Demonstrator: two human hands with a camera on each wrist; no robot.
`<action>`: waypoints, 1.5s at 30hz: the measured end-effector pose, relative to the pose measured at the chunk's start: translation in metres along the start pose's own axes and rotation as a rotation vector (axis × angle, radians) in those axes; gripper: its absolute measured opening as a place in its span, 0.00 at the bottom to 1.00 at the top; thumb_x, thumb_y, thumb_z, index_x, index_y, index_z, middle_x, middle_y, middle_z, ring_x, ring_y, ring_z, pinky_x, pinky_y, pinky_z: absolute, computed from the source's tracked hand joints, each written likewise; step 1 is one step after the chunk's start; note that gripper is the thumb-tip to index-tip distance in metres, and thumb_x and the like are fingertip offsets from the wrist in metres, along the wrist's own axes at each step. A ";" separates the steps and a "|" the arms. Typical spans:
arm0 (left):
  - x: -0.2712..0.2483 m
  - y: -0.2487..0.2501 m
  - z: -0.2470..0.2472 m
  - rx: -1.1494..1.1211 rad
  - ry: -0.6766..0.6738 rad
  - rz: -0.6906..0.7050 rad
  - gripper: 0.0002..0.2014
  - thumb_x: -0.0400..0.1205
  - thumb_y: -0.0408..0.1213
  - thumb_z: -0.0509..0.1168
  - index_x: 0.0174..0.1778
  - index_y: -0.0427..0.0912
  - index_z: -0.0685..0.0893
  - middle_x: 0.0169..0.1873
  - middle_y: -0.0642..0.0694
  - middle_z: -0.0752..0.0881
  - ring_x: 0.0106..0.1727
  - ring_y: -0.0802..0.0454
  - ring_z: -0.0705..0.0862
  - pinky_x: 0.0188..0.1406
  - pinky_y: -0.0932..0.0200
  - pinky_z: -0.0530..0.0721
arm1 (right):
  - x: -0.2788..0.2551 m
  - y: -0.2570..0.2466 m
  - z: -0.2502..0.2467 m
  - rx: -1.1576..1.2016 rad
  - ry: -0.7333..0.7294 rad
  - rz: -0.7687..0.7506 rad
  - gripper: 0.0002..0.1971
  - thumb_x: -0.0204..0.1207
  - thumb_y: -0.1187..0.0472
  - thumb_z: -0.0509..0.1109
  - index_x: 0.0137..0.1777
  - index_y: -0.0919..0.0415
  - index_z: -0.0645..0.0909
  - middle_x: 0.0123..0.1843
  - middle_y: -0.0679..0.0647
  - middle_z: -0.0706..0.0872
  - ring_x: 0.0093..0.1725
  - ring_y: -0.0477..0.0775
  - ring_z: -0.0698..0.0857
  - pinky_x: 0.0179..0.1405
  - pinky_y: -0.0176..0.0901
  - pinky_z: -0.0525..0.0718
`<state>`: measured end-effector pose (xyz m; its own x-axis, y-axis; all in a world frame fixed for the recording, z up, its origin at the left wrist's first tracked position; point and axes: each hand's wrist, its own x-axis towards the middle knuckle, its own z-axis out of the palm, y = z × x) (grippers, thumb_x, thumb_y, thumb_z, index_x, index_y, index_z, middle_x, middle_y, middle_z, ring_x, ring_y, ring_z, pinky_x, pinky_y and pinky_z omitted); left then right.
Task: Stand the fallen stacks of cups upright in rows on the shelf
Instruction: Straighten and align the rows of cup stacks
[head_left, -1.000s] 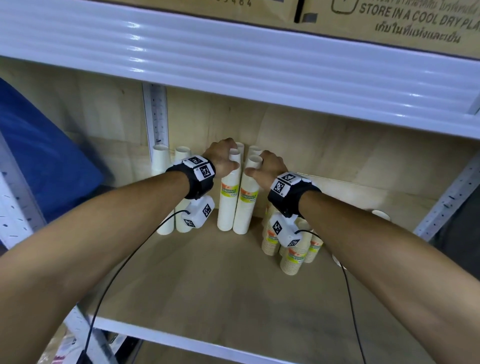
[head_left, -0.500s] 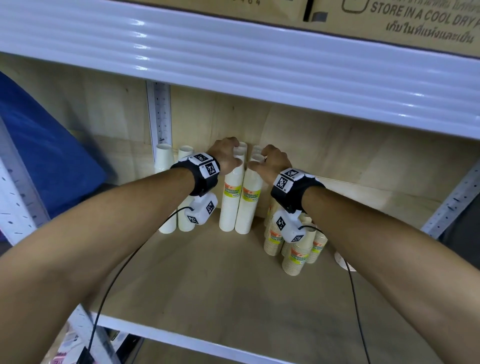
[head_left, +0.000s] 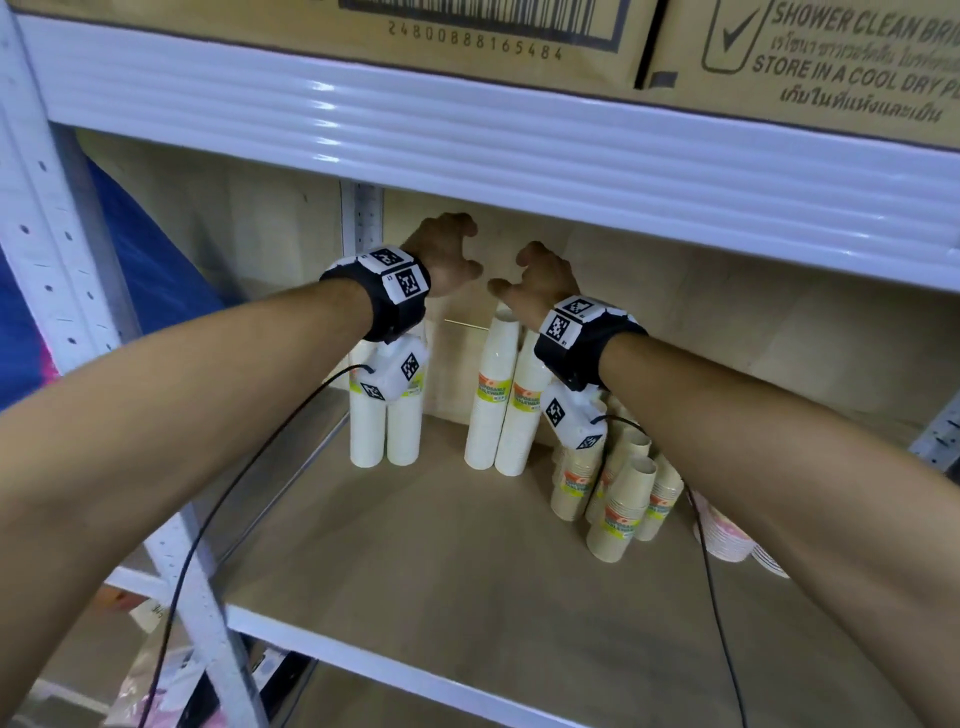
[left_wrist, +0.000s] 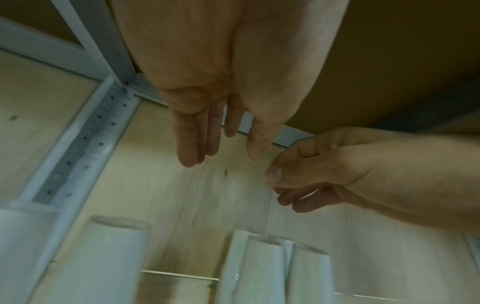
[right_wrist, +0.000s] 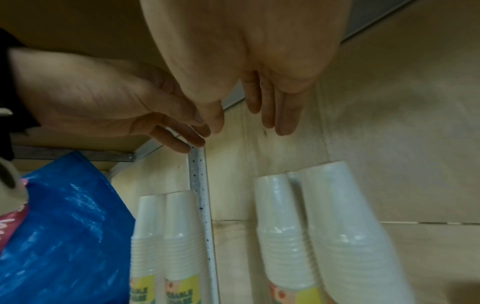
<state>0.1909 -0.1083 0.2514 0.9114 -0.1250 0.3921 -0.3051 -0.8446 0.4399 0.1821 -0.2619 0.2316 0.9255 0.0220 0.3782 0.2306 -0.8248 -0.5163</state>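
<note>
Two pairs of tall white cup stacks stand upright at the back of the wooden shelf (head_left: 415, 597): a left pair (head_left: 384, 421) by the corner post and a middle pair (head_left: 498, 400). Shorter beige stacks (head_left: 618, 493) stand clustered to the right. My left hand (head_left: 460, 249) and right hand (head_left: 519, 270) hover side by side just above the middle pair, fingers loosely curled, holding nothing. In the left wrist view the left hand's fingers (left_wrist: 205, 144) hang relaxed over the stack tops (left_wrist: 262, 267). In the right wrist view the right hand's fingers (right_wrist: 275, 111) are empty above the middle pair (right_wrist: 324, 226).
A white shelf beam (head_left: 519, 145) with cardboard boxes (head_left: 805, 57) on top hangs low over the hands. A blue bag (head_left: 156, 280) lies left of the corner post (head_left: 361, 218). Pink cups (head_left: 722, 540) lie at the far right behind my right forearm.
Both hands have let go of the tops of the middle white stacks and risen above them. The stacks stay upright.
</note>
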 end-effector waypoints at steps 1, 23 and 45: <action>-0.002 -0.004 -0.006 -0.003 0.020 -0.016 0.27 0.82 0.45 0.68 0.77 0.43 0.71 0.74 0.45 0.76 0.71 0.46 0.77 0.67 0.56 0.77 | 0.000 -0.006 0.004 0.004 -0.007 -0.010 0.30 0.73 0.47 0.73 0.71 0.62 0.72 0.68 0.60 0.80 0.67 0.60 0.80 0.63 0.50 0.81; -0.046 -0.102 0.006 -0.130 -0.001 -0.405 0.40 0.80 0.36 0.71 0.84 0.39 0.56 0.79 0.41 0.70 0.75 0.41 0.74 0.62 0.55 0.77 | -0.002 -0.044 0.107 0.092 -0.264 -0.062 0.22 0.73 0.53 0.75 0.62 0.61 0.74 0.64 0.57 0.83 0.55 0.57 0.83 0.37 0.37 0.71; -0.051 -0.093 0.009 -0.100 -0.077 -0.312 0.23 0.76 0.45 0.74 0.64 0.41 0.77 0.57 0.43 0.83 0.55 0.44 0.84 0.47 0.51 0.86 | -0.019 -0.032 0.094 0.193 -0.187 -0.015 0.23 0.77 0.53 0.73 0.65 0.65 0.72 0.60 0.59 0.82 0.49 0.54 0.81 0.30 0.38 0.71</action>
<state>0.1754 -0.0282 0.1830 0.9821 0.0895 0.1659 -0.0303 -0.7936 0.6077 0.1855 -0.1826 0.1692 0.9567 0.1525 0.2479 0.2815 -0.7011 -0.6552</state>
